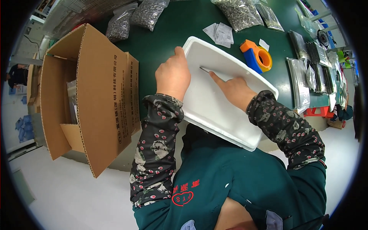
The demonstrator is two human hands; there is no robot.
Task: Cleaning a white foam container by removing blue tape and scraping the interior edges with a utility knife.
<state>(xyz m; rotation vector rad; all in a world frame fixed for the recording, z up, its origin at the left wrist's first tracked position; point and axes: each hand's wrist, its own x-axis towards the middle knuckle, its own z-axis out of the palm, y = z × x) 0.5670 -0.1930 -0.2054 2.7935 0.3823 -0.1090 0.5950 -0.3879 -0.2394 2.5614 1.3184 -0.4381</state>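
The person's left hand (173,76) is clamped on the left rim of a white tray (222,103), some fingers hidden from me. The right hand (237,91) is apart from it, forefinger stretched to the end of a thin metal piece (204,69) on the tray's floor; whether the thumb pinches, I can't tell. Dark characters run along the carton (97,99); red embroidery marks the green shirt (245,172). The metal piece slants far-left to near-right, like the tray's long axis; the tray overhangs the green tabletop's (163,40) near edge.
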